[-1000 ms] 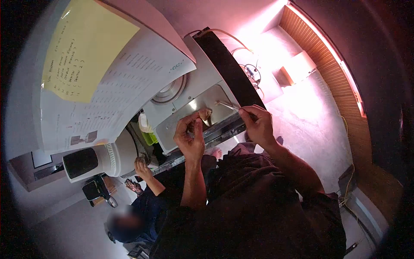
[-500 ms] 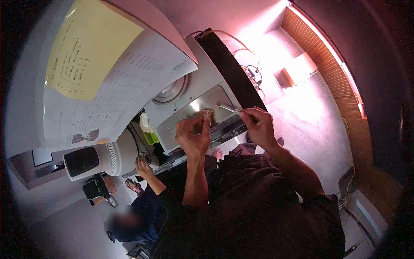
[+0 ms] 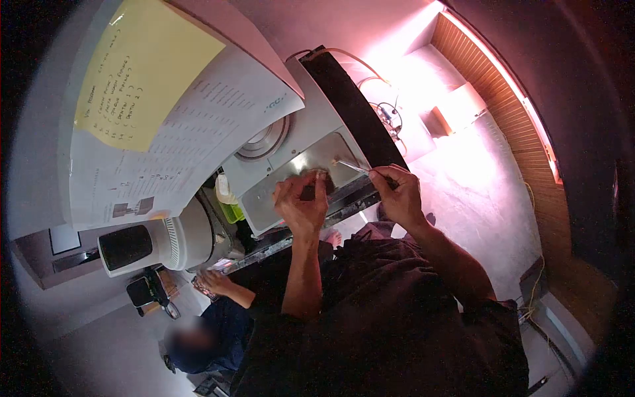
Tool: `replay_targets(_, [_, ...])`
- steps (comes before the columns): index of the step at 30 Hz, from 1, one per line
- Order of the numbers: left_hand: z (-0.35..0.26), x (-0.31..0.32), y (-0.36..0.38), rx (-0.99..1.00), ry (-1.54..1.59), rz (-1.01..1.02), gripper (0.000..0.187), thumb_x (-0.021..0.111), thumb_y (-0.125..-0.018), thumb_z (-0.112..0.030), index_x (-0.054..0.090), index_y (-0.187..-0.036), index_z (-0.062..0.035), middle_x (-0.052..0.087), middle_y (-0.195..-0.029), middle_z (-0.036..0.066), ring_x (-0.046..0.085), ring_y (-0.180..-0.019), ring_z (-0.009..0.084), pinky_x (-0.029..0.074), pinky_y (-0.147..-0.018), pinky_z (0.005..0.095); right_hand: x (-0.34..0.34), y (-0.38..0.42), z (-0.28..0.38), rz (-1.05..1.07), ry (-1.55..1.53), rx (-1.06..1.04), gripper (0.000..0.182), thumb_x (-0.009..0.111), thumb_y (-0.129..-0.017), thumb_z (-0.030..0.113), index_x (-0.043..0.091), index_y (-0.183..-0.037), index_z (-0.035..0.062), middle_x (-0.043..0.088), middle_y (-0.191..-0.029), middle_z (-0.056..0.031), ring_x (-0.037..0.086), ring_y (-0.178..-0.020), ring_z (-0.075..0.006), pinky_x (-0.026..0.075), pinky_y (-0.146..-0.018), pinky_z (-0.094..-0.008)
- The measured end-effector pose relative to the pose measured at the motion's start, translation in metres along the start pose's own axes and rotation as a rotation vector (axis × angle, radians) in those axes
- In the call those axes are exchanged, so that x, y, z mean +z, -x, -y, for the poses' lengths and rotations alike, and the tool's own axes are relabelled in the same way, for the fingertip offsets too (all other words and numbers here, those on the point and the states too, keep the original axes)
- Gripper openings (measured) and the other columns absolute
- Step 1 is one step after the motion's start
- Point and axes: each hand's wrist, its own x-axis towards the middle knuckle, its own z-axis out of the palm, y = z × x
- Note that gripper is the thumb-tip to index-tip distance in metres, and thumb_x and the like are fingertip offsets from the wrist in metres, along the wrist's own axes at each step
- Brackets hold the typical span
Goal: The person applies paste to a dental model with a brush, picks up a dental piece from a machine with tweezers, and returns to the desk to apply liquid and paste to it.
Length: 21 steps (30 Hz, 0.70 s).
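Left hand (image 3: 301,202) shifted up-frame, pinching small piece against metal plate (image 3: 284,182) to steady it | right hand (image 3: 397,192) pinching tweezers (image 3: 350,165), tips aimed frame-centre

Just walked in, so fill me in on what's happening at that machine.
A person stands over a grey machine. Their left hand pinches a small object against its metal plate, though what it is can't be made out. Their right hand holds a thin metal tool pointed toward that spot. Another person's hand rests lower left.
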Motion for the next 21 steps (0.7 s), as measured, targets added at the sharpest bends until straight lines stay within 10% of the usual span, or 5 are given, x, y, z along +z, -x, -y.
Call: replay_targets(21, [-0.004,-0.004,0.0,-0.014,0.015,-0.017,0.008,0.085,-0.082,-0.017,0.083,-0.089,-0.0134,0.075,-0.08,0.007,0.069,-0.073,0.025,0.052,-0.076,0.0388,0.003,0.001,-0.004,0.006,-0.041,-0.057,0.015,0.072,-0.098,0.011,0.076,-0.1,-0.0036,0.067,-0.078,-0.0044,0.056,-0.068,-0.0064,0.045,-0.06,-0.0258])
